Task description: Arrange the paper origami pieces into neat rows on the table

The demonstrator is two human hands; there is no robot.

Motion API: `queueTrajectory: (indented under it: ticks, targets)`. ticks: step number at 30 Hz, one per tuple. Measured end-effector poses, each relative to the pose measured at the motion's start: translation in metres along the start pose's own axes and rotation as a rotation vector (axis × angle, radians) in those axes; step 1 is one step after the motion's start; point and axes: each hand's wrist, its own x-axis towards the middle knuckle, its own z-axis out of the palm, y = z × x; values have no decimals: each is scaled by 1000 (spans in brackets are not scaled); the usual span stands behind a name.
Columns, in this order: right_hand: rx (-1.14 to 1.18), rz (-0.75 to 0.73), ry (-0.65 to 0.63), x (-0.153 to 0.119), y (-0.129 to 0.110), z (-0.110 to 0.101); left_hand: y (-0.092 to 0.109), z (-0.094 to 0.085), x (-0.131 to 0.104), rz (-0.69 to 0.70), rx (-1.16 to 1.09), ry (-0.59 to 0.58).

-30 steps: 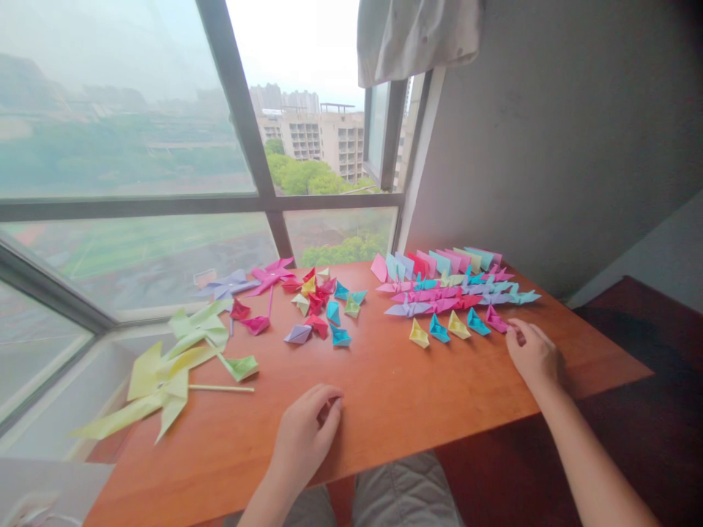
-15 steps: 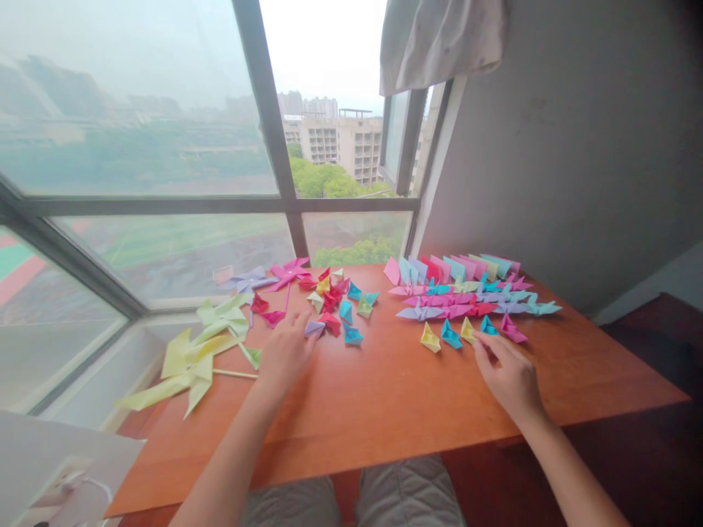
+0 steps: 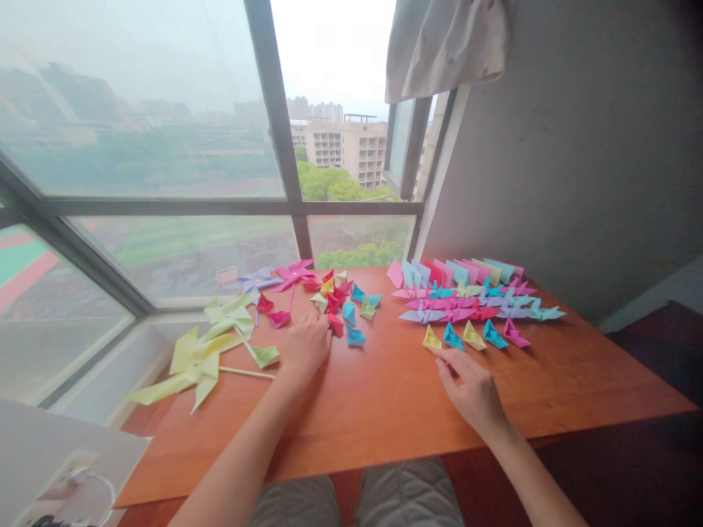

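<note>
Vs half a sec ago: left hand (image 3: 307,344) has moved fwd onto the loose pile of small paper shapes (image 3: 340,307), covering the lilac piece it was reaching for; fingers curled down, can't tell if it grips anything. Right hand (image 3: 469,384) has slid left along the front row, fingers loosely spread, index tip just short of the yellow paper boat (image 3: 431,338), holding nothing. Beyond it: blue boat (image 3: 453,337), then rows of creased, pointed folds in pink, lilac, teal. Left of left hand: pale yellow-green pinwheels (image 3: 209,351) on thin sticks. Table (image 3: 384,410) is smooth reddish wood.
</note>
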Motion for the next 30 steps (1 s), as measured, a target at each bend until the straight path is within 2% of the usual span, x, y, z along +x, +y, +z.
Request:
queueTrajectory:
  ticks: [5,8,10,16,18,23,26,30]
  targets:
    - [33,-4,-27,-4,0,0,-11,-10,-1,-100,-247,52]
    - [75,38,-24,-3,-4,1,-16,-21,-5,-154,-477,97]
    - [127,78,-28,0,-12,5,-12,-24,-10,-192,-674,117]
    - [402,140,-101,13,-62,25,34,-7,-35,-324,-1228,110]
    - [482,161,-112,14,-79,33,49,-2,-43,-361,-1374,78]
    - [535,170,-50,13,-101,46,72,2,-58,-587,-2018,-51]
    - [436,59,-13,11,-102,49,84,4,-65,-613,-2108,-103]
    - [338,-78,3,10,-97,48,92,8,-71,-613,-2078,-155]
